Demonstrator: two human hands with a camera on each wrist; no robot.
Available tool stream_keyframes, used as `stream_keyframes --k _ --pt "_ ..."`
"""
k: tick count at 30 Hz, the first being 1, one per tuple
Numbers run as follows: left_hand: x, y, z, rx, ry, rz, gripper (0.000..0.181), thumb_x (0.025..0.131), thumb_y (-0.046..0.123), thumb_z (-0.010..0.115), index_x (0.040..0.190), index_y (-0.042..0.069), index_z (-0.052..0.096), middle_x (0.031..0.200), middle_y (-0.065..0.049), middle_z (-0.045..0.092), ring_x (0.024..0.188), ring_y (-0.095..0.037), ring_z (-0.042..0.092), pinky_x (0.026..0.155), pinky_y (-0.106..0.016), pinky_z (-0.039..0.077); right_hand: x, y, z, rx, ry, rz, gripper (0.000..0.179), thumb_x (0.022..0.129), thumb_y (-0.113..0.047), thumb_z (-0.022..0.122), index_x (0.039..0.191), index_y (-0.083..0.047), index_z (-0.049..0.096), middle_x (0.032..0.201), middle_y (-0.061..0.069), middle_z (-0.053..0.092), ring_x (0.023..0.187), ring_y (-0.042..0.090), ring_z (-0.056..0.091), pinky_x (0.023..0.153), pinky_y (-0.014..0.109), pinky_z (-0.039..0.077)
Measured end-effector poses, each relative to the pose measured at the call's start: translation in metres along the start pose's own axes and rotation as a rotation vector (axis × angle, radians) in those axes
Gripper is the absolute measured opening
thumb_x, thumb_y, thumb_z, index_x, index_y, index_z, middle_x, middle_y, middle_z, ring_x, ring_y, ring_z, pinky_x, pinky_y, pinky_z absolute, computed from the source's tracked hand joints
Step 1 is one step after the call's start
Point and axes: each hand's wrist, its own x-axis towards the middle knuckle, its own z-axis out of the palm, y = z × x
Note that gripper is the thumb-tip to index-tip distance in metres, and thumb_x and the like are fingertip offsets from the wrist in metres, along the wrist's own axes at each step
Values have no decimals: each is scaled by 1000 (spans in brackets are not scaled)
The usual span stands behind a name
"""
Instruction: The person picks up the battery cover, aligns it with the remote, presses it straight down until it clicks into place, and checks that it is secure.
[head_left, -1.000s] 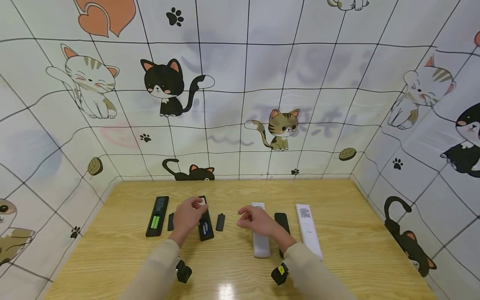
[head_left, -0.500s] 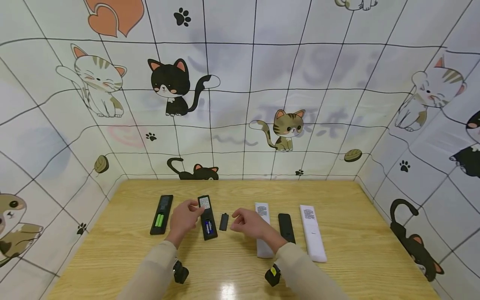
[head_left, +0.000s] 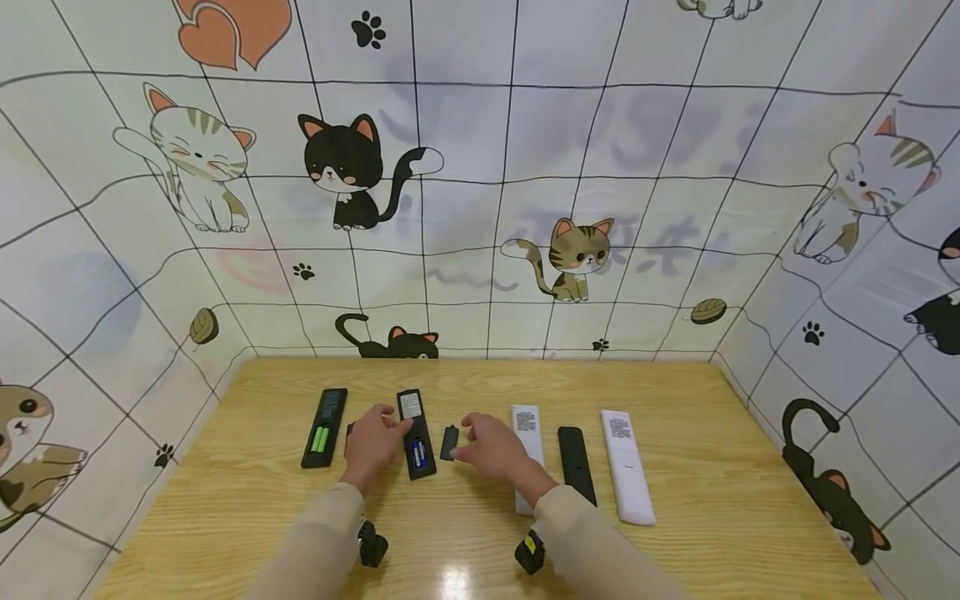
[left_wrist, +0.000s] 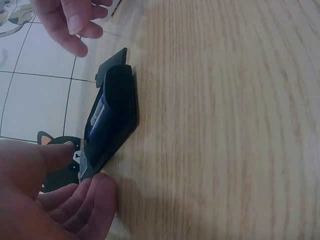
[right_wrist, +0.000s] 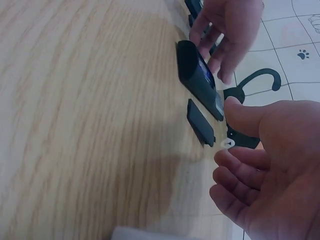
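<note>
A black remote control [head_left: 423, 427] lies back side up, its battery compartment bare with blue batteries [head_left: 418, 454] inside. My left hand [head_left: 371, 446] is at its left side, fingers loosely bent; in the left wrist view the fingertips [left_wrist: 104, 190] are right at the remote's far end. To the right lies a small black battery cover [head_left: 449, 443], flat on the wood. My right hand [head_left: 491, 448] hovers beside this cover, thumb and fingers apart with nothing between them, as the right wrist view shows. Another dark cover [head_left: 349, 429] is mostly hidden behind the left hand.
A second black remote [head_left: 330, 407] with green batteries [head_left: 320, 439] lies at the left of the wooden table [head_left: 450, 533]. On the right are a white remote [head_left: 527, 423] partly behind my right hand, a black one [head_left: 576, 462] and another white one [head_left: 627, 471].
My left hand has drawn back from over the black remote to its left side. The right hand has moved left, closer to the battery cover. The head view has shifted slightly.
</note>
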Motion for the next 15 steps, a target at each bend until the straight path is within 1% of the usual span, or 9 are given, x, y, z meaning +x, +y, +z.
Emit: stream_keyframes --k 3,5,10,12,15 --pt "0 2 4 16 9 8 56 91 41 65 131 4 55 115 -15 70 97 -31 67 87 -50 50 4 -1 4 -61 24 -5 59 89 -33 71 136 -3 52 111 11 66 96 24 64 75 39 52" --pt "0 3 5 40 12 11 57 91 43 65 132 3 55 116 -16 70 101 -33 66 86 -51 50 7 -1 7 -99 37 -1 60 89 -35 71 136 -3 51 106 8 66 90 21 63 71 35 50" --pt "3 9 10 138 36 7 60 89 46 67 128 2 58 115 -17 70 95 -32 67 80 -49 53 12 -3 10 -122 73 26 58 89 -35 70 133 -2 53 97 7 62 80 17 58 65 33 47" --pt "5 11 13 163 47 -2 60 87 46 68 125 1 58 114 -17 69 92 -31 67 78 -48 53 14 -2 12 -125 87 29 57 89 -35 70 132 -1 54 97 8 62 81 18 58 66 34 47" --pt "6 13 17 182 60 -20 62 86 46 70 126 1 58 115 -18 68 91 -31 66 76 -47 53 17 -1 17 -126 98 38 58 88 -36 71 131 -1 54 96 8 62 81 19 57 68 35 48"
